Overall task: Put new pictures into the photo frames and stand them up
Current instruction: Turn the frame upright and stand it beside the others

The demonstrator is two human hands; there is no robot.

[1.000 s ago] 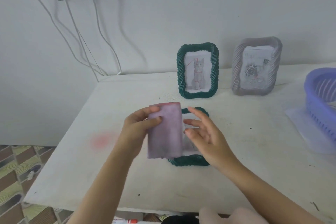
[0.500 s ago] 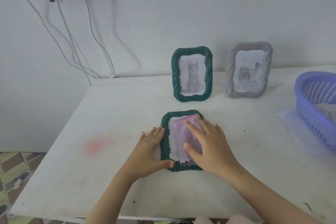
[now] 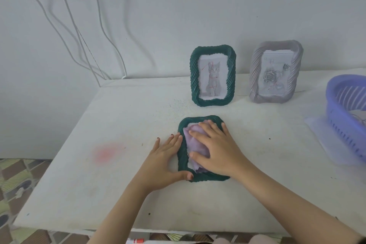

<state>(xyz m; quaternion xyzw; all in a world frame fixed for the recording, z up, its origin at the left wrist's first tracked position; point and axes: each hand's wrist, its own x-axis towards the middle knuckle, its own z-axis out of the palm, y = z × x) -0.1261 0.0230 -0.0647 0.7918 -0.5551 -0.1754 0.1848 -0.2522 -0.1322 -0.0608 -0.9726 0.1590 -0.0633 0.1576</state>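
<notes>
Although room for moving is left on the table (image 3: 118,164) outboard of the left hand (image 3: 164,160), that hand is laid flat, grasping nothing, against the left rail of the lying green frame (image 3: 183,156). The purple cloth (image 3: 193,142) is pressed into the opening by the spread right hand (image 3: 217,152), nothing clenched. A hard wipe could skid the frame. Beyond the fingertips, the cat frame (image 3: 194,77) and grey frame (image 3: 255,77) could be toppled by an overlong stroke. The basket (image 3: 336,109) sits well right.

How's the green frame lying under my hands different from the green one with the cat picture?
The near frame lies flat; the cat frame stands upright by the wall. A lilac cloth covers the near frame's window, while the cat frame's picture shows plainly. Both have dark green, rope-twisted rims.
</notes>
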